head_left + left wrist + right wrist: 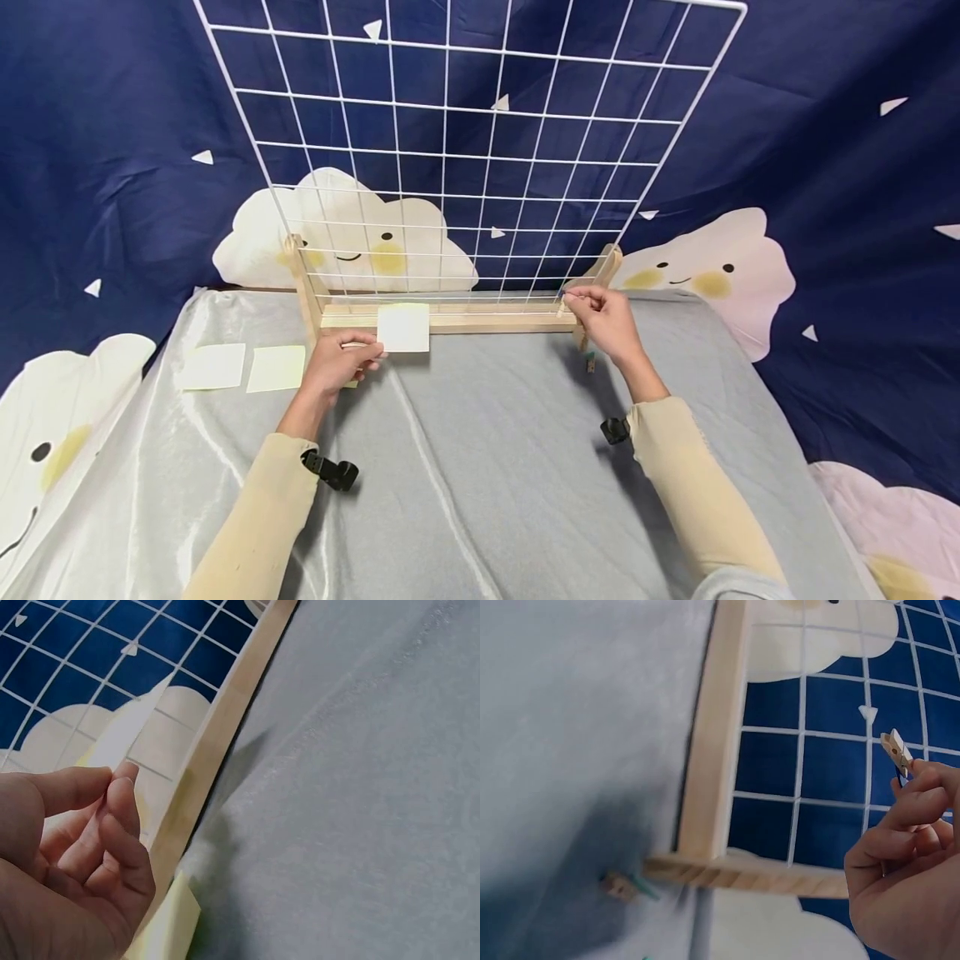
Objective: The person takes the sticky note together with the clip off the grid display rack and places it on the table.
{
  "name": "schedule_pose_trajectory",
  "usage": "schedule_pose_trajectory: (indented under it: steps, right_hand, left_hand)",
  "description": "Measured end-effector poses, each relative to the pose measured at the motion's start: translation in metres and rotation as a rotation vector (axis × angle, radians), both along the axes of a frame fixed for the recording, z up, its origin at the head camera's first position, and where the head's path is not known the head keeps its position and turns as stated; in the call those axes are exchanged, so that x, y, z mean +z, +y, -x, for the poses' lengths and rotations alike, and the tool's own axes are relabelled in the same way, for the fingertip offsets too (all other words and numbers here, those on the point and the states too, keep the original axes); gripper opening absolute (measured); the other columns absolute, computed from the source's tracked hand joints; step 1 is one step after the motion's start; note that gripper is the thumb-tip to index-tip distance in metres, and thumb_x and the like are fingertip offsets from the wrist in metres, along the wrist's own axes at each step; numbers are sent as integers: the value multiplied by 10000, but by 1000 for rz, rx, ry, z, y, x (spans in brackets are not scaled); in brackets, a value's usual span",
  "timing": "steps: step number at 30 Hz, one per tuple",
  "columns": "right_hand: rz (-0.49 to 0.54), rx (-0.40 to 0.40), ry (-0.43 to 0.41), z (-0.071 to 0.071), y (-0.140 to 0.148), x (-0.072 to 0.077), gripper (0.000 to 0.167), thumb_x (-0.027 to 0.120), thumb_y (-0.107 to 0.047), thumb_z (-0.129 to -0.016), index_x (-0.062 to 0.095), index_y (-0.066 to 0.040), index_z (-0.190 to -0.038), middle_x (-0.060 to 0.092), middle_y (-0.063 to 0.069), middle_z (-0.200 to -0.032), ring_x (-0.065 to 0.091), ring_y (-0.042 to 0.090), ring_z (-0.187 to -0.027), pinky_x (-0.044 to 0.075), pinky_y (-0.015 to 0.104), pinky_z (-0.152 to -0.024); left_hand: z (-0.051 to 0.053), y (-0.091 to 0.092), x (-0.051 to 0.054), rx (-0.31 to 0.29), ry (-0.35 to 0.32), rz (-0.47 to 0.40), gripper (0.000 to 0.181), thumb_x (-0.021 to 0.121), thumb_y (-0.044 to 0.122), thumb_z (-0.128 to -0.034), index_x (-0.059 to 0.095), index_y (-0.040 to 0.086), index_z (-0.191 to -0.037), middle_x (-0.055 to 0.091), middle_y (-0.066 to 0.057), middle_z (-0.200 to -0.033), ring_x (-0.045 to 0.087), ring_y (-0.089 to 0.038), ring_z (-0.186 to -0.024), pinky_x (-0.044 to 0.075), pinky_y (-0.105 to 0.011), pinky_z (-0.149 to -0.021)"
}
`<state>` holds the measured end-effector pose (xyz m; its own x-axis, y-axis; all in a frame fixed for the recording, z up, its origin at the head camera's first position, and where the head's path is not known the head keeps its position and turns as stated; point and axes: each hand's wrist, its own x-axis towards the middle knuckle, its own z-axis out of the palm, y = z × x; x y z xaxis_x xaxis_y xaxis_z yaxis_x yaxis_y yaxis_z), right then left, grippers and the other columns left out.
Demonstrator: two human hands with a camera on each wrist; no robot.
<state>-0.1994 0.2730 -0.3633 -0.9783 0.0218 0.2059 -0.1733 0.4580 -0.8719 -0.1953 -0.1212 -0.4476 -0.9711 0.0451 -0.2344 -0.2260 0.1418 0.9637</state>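
Observation:
Between thumb and fingers, my left hand pinches the left edge of a pale sticky note, held up in front of the rack's wooden base bar. The left wrist view shows that note nearly edge-on. My right hand pinches a small wooden clothespin near the right end of the base bar. Its wooden end points away from the fingertips, and a bit of blue shows beside them. A second clothespin, with a teal part, lies on the cloth below the right hand.
A white wire grid stands in a wooden base at the table's back. Two pale notes lie at left; another yellow note is partly hidden under my left hand. Grey cloth covers the table.

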Motion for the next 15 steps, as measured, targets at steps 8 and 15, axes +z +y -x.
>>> schedule_pose_trajectory:
  steps: [8,15]
  right_hand:
    - [38,-31,-94,21,44,-48,325,654,-172,-1008,669,109,-1171,482,-84,-593,410,28,-487,317,185,-445]
    - [13,-77,-167,22,68,-65,320,621,-198,-1024,667,109,-1104,506,-64,-590,401,43,-469,342,224,-409]
  left_hand:
    - [-1,-2,-11,-12,-20,50,253,739,176,-942,689,0,-1117,773,-94,-938,629,-61,-647,436,-217,-546]
    - [-1,-2,-17,-15,-54,68,240,741,174,-934,695,19,-1111,774,-90,-924,625,-66,-614,399,-212,-502]
